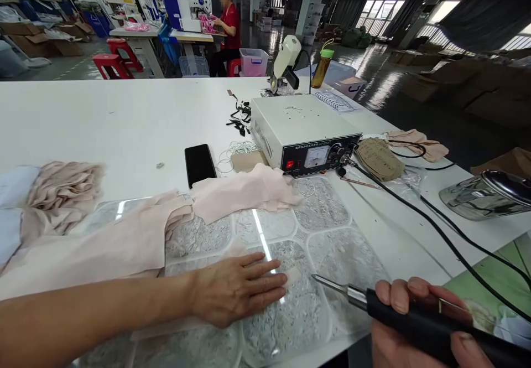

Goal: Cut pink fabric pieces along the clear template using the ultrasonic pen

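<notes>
My left hand (238,288) lies flat, fingers stretched out, on a glass work sheet (327,257), its fingertips pressing a small pale fabric strip (293,275). My right hand (415,324) is closed round the black handle of a corded cutting tool (418,318). The tool's metal tip (317,279) points left, just right of the strip. Its cable (415,207) runs up to a white control box (302,133). Pink fabric pieces (244,191) lie on the glass above my left hand, and more pink fabric (112,240) lies to the left.
A black phone (199,163) lies left of the box. An olive fabric pad (378,159), a metal iron (489,193), a bottle (322,68) and black scraps (240,119) sit around. A stack of pink fabric (62,193) is at far left. A person sews at a distant table (228,22).
</notes>
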